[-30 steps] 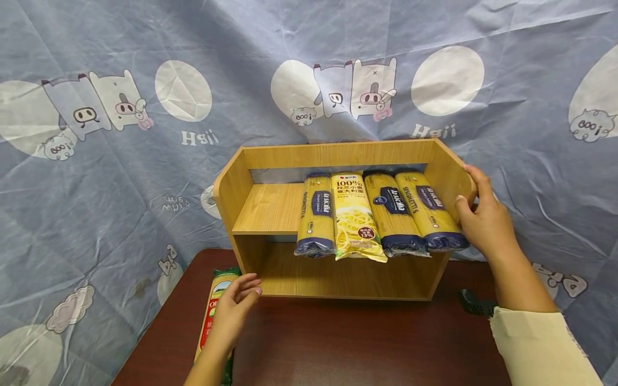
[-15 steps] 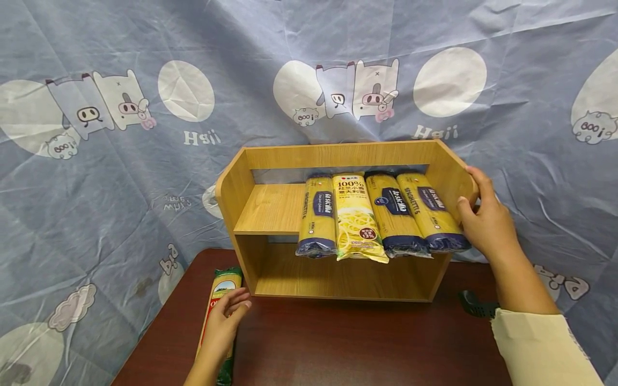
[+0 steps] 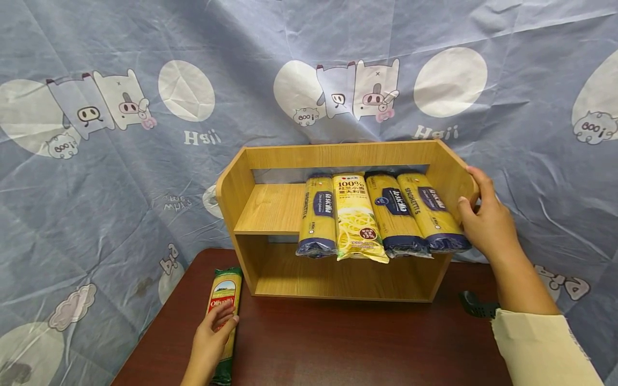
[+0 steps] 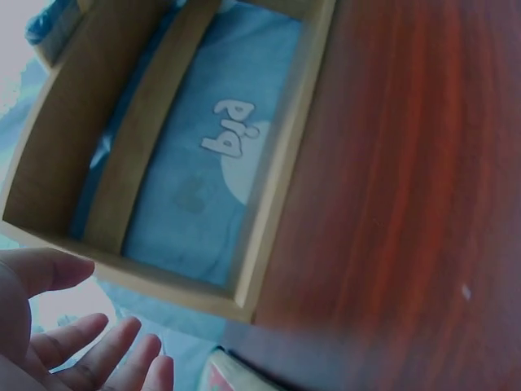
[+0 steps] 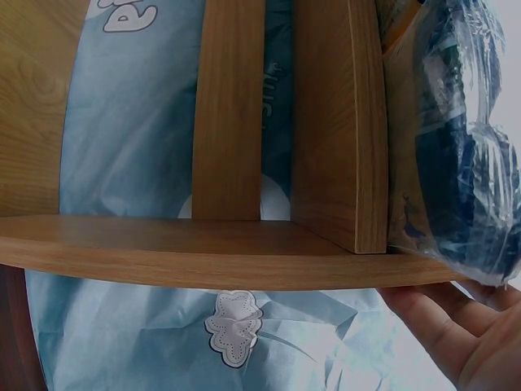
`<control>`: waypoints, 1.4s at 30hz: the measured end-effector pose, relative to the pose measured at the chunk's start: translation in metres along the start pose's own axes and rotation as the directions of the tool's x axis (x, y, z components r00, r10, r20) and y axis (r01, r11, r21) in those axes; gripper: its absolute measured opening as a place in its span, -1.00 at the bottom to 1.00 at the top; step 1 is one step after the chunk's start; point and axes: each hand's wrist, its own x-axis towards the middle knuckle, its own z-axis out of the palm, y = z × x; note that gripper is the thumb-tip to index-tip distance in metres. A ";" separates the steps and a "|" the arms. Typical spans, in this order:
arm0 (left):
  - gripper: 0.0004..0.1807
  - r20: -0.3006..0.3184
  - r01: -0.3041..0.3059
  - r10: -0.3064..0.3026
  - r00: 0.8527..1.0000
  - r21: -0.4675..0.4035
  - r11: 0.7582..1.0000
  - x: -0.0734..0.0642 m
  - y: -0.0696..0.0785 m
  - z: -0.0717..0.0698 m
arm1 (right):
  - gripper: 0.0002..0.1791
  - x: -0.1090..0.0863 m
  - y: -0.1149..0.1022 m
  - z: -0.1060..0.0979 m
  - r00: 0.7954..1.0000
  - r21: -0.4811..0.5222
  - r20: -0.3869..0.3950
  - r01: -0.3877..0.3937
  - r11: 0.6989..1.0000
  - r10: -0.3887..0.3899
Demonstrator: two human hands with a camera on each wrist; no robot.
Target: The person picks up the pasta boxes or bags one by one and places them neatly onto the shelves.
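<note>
My left hand (image 3: 212,332) hovers over a pack of spaghetti (image 3: 226,287) with a red label and green ends, lying on the table left of the wooden shelf (image 3: 338,155). Its fingers are relaxed and partly cover the label; in the left wrist view nothing sits between thumb and fingers. My right hand (image 3: 490,217) grips the shelf's right side panel, thumb inside and fingers outside. On the upper tier several packs lie side by side: a blue-ended spaghetti pack (image 3: 317,225), a yellow noodle pack (image 3: 357,214), and further blue-ended packs (image 3: 396,217) up to the right panel.
The upper tier's bare left part (image 3: 270,206) shows wood. Below it is the lower compartment (image 3: 333,273). A black object (image 3: 475,305) lies on the dark red table (image 3: 347,343) near my right sleeve. A printed cloth (image 3: 241,64) hangs behind.
My left hand has moved down and left, from beside the shelf's lower left corner to over the red-labelled spaghetti pack. My right hand stays on the side panel.
</note>
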 end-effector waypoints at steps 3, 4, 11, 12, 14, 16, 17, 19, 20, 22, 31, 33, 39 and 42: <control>-0.40 -0.004 0.014 -0.014 1.000 0.045 0.999 0.000 -0.007 -0.005 | -0.30 0.000 0.000 0.000 1.000 0.000 0.001 -0.002 1.000 0.002; -0.39 -0.010 0.016 -0.016 1.000 0.061 0.998 0.000 -0.010 -0.006 | -0.30 0.000 -0.001 0.000 1.000 0.000 0.001 -0.002 1.000 0.002; -0.32 -0.034 0.063 -0.058 0.998 0.187 0.980 -0.001 -0.027 -0.017 | -0.30 0.000 -0.001 0.000 1.000 0.002 0.002 -0.004 1.000 0.004; -0.31 -0.036 0.068 -0.062 0.997 0.205 0.976 -0.002 -0.028 -0.019 | -0.30 0.000 -0.001 0.000 1.000 0.002 0.003 -0.003 1.000 0.003; -0.29 -0.037 0.087 -0.081 0.996 0.238 0.967 -0.002 -0.032 -0.023 | -0.30 0.000 -0.001 -0.001 1.000 0.005 0.005 -0.004 1.000 0.004; -0.25 -0.035 0.100 -0.094 0.995 0.273 0.957 -0.001 -0.035 -0.026 | -0.30 -0.001 -0.001 -0.001 1.000 0.002 0.007 -0.010 1.000 0.010; -0.22 -0.035 0.108 -0.102 0.994 0.295 0.949 -0.001 -0.037 -0.028 | -0.30 -0.001 -0.002 -0.001 1.000 0.001 0.006 -0.011 1.000 0.011; -0.18 -0.034 0.126 -0.122 0.992 0.331 0.935 0.000 -0.040 -0.031 | -0.30 -0.001 -0.001 -0.001 1.000 0.002 0.007 -0.012 1.000 0.012; -0.16 -0.035 0.138 -0.135 0.990 0.349 0.927 0.001 -0.041 -0.033 | -0.30 -0.001 -0.001 -0.001 1.000 0.002 0.008 -0.012 1.000 0.012; -0.10 -0.030 0.157 -0.157 0.987 0.377 0.913 0.002 -0.045 -0.036 | -0.30 -0.001 -0.001 0.000 1.000 0.002 0.006 -0.010 1.000 0.010; 0.03 -0.008 0.176 -0.191 0.982 0.433 0.884 0.003 -0.055 -0.046 | -0.30 -0.001 -0.002 -0.001 1.000 0.005 0.003 -0.010 1.000 0.010; 0.09 0.003 0.182 -0.205 0.979 0.445 0.877 0.003 -0.055 -0.048 | -0.30 -0.001 -0.002 -0.001 1.000 0.006 0.000 -0.007 1.000 0.007; 0.08 0.017 0.154 -0.189 0.982 0.513 0.844 0.004 -0.056 -0.045 | -0.30 -0.001 0.000 0.000 1.000 0.005 -0.007 -0.002 1.000 0.002; 0.01 0.013 0.119 -0.150 0.989 0.546 0.829 0.004 -0.056 -0.044 | -0.30 -0.001 0.000 0.000 1.000 0.004 -0.008 -0.001 1.000 0.001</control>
